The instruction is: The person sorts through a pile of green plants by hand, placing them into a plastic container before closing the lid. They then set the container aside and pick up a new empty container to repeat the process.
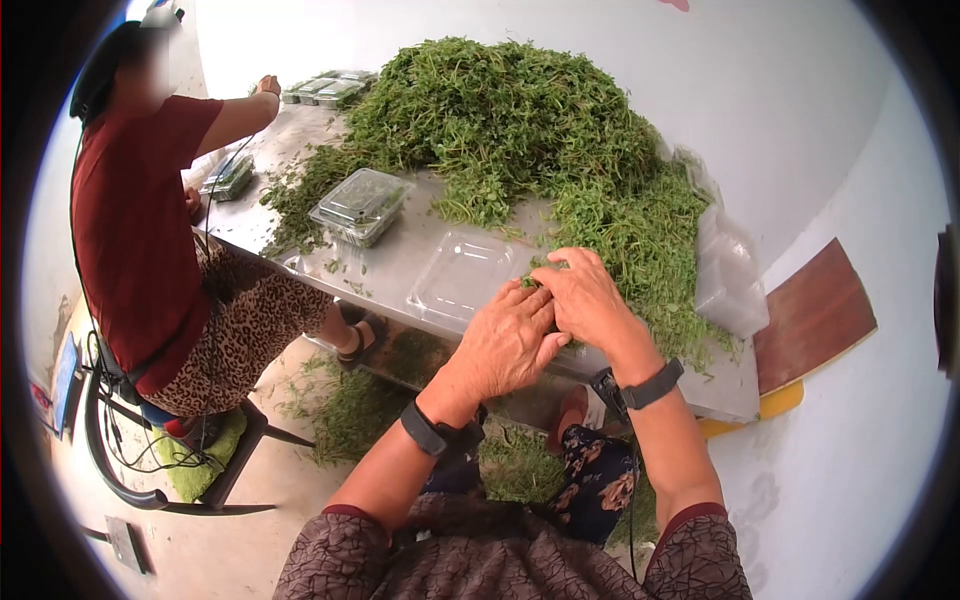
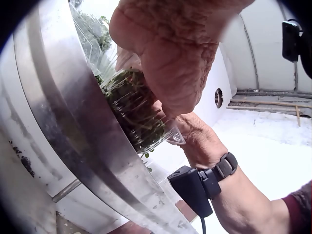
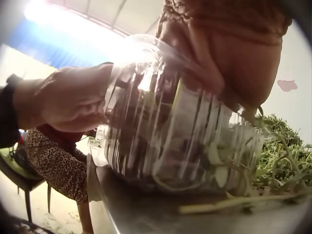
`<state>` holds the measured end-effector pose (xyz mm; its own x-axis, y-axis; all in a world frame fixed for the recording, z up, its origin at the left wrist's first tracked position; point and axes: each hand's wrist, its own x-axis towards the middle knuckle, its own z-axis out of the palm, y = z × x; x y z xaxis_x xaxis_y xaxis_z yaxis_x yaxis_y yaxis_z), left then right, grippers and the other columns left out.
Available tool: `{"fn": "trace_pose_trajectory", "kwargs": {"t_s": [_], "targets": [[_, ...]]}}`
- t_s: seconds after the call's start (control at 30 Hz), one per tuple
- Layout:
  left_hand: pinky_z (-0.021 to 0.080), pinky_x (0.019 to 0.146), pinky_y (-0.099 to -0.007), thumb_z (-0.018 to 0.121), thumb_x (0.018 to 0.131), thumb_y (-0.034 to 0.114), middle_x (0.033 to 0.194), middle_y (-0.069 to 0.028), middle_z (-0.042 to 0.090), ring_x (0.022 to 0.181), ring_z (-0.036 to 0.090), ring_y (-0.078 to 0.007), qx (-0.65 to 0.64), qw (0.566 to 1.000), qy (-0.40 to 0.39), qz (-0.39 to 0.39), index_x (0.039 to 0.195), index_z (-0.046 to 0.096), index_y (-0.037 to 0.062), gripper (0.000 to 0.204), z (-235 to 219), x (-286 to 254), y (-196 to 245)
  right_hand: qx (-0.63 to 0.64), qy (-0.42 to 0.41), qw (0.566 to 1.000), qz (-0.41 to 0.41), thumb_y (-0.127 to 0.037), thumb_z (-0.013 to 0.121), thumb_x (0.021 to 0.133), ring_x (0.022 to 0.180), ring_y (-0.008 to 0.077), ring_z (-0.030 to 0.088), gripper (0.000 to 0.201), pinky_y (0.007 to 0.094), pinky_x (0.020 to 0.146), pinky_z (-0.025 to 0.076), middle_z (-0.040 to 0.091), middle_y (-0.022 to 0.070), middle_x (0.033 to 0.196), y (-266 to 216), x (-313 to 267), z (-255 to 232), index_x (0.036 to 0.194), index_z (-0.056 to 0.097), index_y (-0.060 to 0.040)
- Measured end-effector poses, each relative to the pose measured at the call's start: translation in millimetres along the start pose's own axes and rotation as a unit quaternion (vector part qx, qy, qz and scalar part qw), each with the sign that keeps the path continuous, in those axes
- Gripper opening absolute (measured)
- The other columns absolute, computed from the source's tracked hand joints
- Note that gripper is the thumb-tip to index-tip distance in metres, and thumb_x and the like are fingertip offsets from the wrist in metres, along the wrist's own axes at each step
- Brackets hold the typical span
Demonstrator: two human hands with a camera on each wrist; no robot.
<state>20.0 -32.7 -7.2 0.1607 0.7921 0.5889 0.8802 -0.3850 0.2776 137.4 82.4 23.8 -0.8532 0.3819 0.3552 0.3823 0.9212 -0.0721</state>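
Note:
At the table's front edge both hands are on an open clear plastic clamshell box [image 3: 161,131] filled with leafy green stems. Its empty lid [image 1: 465,270] lies spread to the left. My left hand [image 1: 507,340] holds the box from its left side, fingers over the greens. From the right, my right hand [image 1: 592,305] curls over the opposite side, its fingertips meeting the left ones above the stems. In the head view the hands hide most of the base. Stems [image 2: 134,105] show through the ribbed wall in the left wrist view.
A large heap of greens [image 1: 500,110] covers the table's back and right. A closed filled box [image 1: 362,205] stands left; others [image 1: 330,88] lie farther back. Stacked empty boxes [image 1: 730,270] stand right. Another person [image 1: 150,230] sits at the left. Greens [image 1: 345,405] lie on the floor.

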Motion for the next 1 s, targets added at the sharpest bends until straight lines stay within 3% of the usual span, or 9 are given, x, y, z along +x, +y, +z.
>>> {"fn": "trace_pose_trajectory", "kwargs": {"t_s": [0.07, 0.23, 0.33, 0.47, 0.5, 0.57, 0.83, 0.97, 1.0], "targets": [[0.032, 0.107, -0.0477, 0.048, 0.092, 0.032, 0.121, -0.0188, 0.056, 0.116, 0.051, -0.0348, 0.005, 1.0, 0.002, 0.002, 0.113, 0.057, -0.0021, 0.041, 0.8, -0.3, -0.3, -0.005, -0.046, 0.999, 0.018, -0.001, 0.058, 0.072, 0.114, 0.0284, 0.049, 0.029, 0.0413, 0.101, 0.034, 0.062, 0.016, 0.109, -2.2, 5.7, -2.5, 0.1, 0.066, -0.0051], [0.032, 0.106, -0.0468, 0.05, 0.091, 0.031, 0.121, -0.0188, 0.057, 0.116, 0.051, -0.0347, 0.035, 0.999, 0.002, 0.004, 0.114, 0.057, -0.0017, 0.04, 3.8, -0.9, 0.3, 0.001, -0.05, 0.998, 0.04, -0.001, 0.057, 0.074, 0.115, 0.0281, 0.049, 0.033, 0.0414, 0.1, 0.036, 0.064, 0.0137, 0.106, 3.9, 6.0, -2.0, 0.104, 0.066, -0.0081], [0.032, 0.107, -0.0457, 0.05, 0.092, 0.031, 0.122, -0.0203, 0.057, 0.115, 0.052, -0.0347, 0.065, 0.998, 0.006, -0.002, 0.118, 0.056, -0.0019, 0.042, 4.0, -1.2, -0.5, 0.12, 0.016, 0.991, 0.049, 0.0, 0.054, 0.075, 0.107, 0.0338, 0.056, 0.035, 0.0413, 0.091, 0.046, 0.063, 0.0179, 0.109, 10.7, -1.0, -7.9, 0.108, 0.065, -0.0082], [0.031, 0.108, -0.0458, 0.05, 0.092, 0.032, 0.123, -0.0207, 0.057, 0.116, 0.052, -0.0356, 0.058, 0.998, 0.003, -0.002, 0.118, 0.056, -0.0021, 0.043, 3.2, -1.5, -0.7, 0.184, 0.097, 0.977, 0.054, -0.003, 0.055, 0.08, 0.101, 0.0361, 0.059, 0.034, 0.0422, 0.088, 0.047, 0.063, 0.0202, 0.107, 15.9, -19.4, -16.4, 0.112, 0.063, -0.0057], [0.029, 0.109, -0.0459, 0.049, 0.093, 0.032, 0.125, -0.0211, 0.055, 0.118, 0.05, -0.0357, 0.046, 0.999, -0.006, -0.011, 0.12, 0.054, -0.0022, 0.044, 2.2, -1.5, -0.9, 0.183, 0.098, 0.977, 0.055, -0.003, 0.055, 0.08, 0.101, 0.0361, 0.059, 0.034, 0.0422, 0.088, 0.047, 0.063, 0.0202, 0.107, 13.2, -25.6, -23.7, 0.112, 0.063, -0.0057], [0.028, 0.11, -0.0461, 0.049, 0.093, 0.032, 0.128, -0.0216, 0.053, 0.121, 0.048, -0.0358, 0.034, 0.999, -0.013, -0.019, 0.122, 0.053, -0.0023, 0.046, -0.3, -2.2, -1.7, 0.22, 0.076, 0.962, 0.145, -0.005, 0.056, 0.082, 0.096, 0.0371, 0.06, 0.031, 0.042, 0.084, 0.048, 0.063, 0.022, 0.104, 7.4, -39.3, -39.0, 0.113, 0.062, -0.0046], [0.02, 0.113, -0.0471, 0.047, 0.095, 0.031, 0.145, -0.0208, 0.035, 0.136, 0.03, -0.0356, 0.057, 0.996, 0.063, -0.009, 0.129, 0.049, -0.0002, 0.046, -20.6, -21.8, 5.3, 0.209, 0.093, 0.951, 0.208, -0.01, 0.058, 0.085, 0.091, 0.0363, 0.062, 0.027, 0.0399, 0.082, 0.048, 0.065, 0.0228, 0.101, 24.9, -97.2, -42.5, 0.109, 0.063, 0.0003], [0.029, 0.109, -0.0497, 0.054, 0.09, 0.02, 0.136, -0.0192, 0.046, 0.129, 0.041, -0.0358, 0.043, 0.995, 0.084, 0.043, 0.116, 0.057, -0.002, 0.035, -24.4, -54.7, 11.2, 0.187, 0.098, 0.96, 0.186, -0.009, 0.058, 0.085, 0.097, 0.0358, 0.061, 0.027, 0.0388, 0.086, 0.048, 0.064, 0.0207, 0.109, 25.3, -109.8, -45.7, 0.11, 0.063, 0.0001], [0.037, 0.104, -0.049, 0.057, 0.087, 0.016, 0.13, -0.0181, 0.052, 0.122, 0.049, -0.0352, 0.02, 0.994, 0.086, 0.063, 0.107, 0.061, -0.0026, 0.027, -27.8, -62.3, 17.7, 0.203, 0.09, 0.955, 0.199, -0.009, 0.058, 0.084, 0.101, 0.0353, 0.06, 0.027, 0.0385, 0.089, 0.047, 0.063, 0.0198, 0.112, 22.3, -111.7, -48.0, 0.11, 0.063, 0.0]]}}
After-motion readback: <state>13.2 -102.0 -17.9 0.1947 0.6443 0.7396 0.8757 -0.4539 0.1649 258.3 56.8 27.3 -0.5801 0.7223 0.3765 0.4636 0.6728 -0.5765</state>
